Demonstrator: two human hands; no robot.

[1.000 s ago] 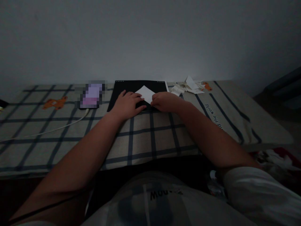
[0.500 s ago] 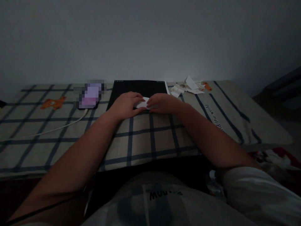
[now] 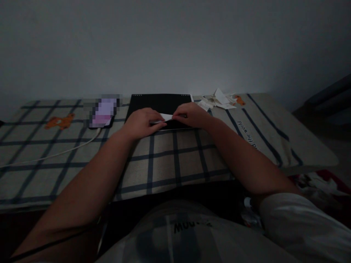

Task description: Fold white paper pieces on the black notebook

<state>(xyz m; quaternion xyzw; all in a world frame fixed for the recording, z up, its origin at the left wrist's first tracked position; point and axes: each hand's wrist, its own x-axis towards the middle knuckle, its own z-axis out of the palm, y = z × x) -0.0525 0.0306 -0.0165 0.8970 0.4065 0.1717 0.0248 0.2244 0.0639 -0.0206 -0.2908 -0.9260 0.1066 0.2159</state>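
A small piece of white paper (image 3: 166,117), which looks folded, lies between my hands over a black board or pad (image 3: 161,101) with a row of small holes along its far edge. My left hand (image 3: 142,123) grips the paper's left part between thumb and fingers, covering much of it. At the paper's right tip, my right hand (image 3: 190,115) pinches it with thumb and forefinger. Both hands are low over the pad, close to its near edge.
A phone (image 3: 104,111) with a lit, blurred screen and a white cable (image 3: 74,148) lies on the checked cloth (image 3: 164,157) at left. Torn paper scraps (image 3: 219,100) form a pile at right. A pale wall (image 3: 164,44) rises behind the table.
My right hand has shifted from lying over the paper to pinching its right tip, a little farther right. The paper shows narrower now, and my left hand has slid slightly left.
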